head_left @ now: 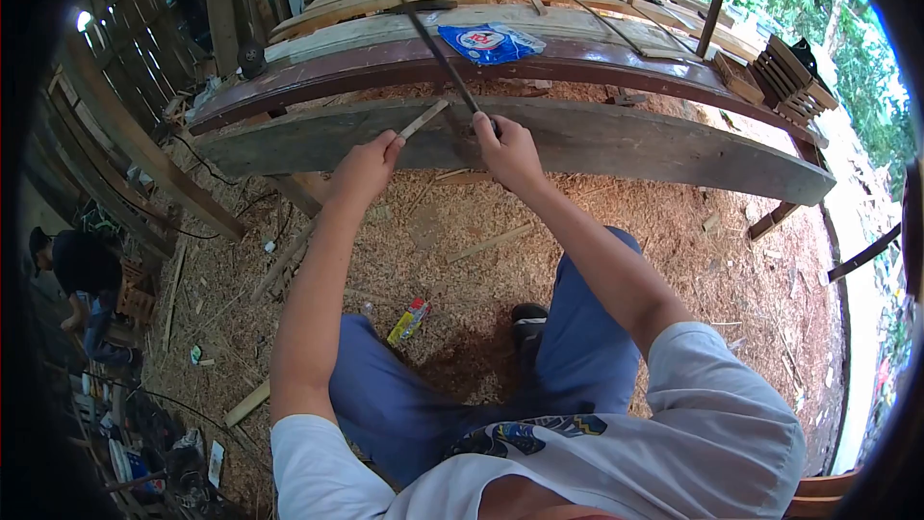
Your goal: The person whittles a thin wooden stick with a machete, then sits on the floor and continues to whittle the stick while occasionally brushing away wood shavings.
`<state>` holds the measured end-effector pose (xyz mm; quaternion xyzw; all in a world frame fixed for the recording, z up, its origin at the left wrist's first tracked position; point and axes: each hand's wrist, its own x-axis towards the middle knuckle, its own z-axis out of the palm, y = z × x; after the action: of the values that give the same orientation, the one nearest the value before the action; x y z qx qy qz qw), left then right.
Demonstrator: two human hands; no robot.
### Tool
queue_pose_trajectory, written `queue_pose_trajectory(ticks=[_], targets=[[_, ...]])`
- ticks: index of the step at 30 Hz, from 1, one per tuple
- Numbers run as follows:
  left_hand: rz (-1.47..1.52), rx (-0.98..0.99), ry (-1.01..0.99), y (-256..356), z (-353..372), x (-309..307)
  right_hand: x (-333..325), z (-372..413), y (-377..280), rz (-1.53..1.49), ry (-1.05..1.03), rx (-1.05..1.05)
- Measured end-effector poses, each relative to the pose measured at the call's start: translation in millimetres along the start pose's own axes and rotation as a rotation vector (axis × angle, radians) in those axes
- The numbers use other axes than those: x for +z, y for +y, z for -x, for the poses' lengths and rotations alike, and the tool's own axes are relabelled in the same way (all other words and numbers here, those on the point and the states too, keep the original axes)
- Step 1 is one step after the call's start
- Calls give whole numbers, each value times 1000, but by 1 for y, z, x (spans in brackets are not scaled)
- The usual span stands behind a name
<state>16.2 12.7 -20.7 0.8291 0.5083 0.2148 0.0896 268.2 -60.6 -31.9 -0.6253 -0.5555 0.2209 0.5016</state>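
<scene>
the left hand (364, 166) is curled, and its fingers pinch the low end of a thin pale strip (423, 118). the strip slants up and to the right and lies on the grey plank (654, 144). the right hand (510, 154) is closed in a fist around the low end of a long dark tool (443, 58). the tool points up and away, across the plank and over the red-brown beam (577, 63) behind it. it may be a hammer or a bar, i cannot tell. both hands are close together at the near edge of the plank, a bit left of its middle, and the strip and the tool almost meet there.

it looks like the strip is being held in place on the plank while the tool is made ready to work on that spot. a next move would need the strip kept still and the left fingers kept out of the tool's way.

a blue and white packet (491, 40) lies on top of the beam, near its middle. i cannot see what is in it. a small yellow and red packet (409, 320) lies on the wood shavings (674, 260) by the person's knee. it looks flat. another person (82, 265) bends down far to the left.
</scene>
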Motion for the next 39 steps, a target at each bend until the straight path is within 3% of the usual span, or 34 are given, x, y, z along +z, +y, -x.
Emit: queue_pose_trajectory(ticks=[2,5,8,11,18,21,28,36,39], targets=[[-27,-31,-48,2,0,-3,2,3,-6,-99,65,-75],[29,17,-21,-2,-1,1,20,-9,33,18,33,-111],[15,6,-26,-4,1,3,13,-7,27,-4,-150,192],[26,-49,-83,3,3,-2,10,-8,25,-23,-129,166],[81,-12,-100,-4,-3,2,26,-9,34,-229,87,-104],[110,-49,-69,-3,0,5,26,-12,41,-56,-66,125],[24,2,-44,6,5,-1,15,-5,25,-158,-151,224],[-9,11,79,1,4,3,19,-6,26,-217,18,24],[1,-31,-27,2,-1,-1,18,-7,22,-116,-11,48]])
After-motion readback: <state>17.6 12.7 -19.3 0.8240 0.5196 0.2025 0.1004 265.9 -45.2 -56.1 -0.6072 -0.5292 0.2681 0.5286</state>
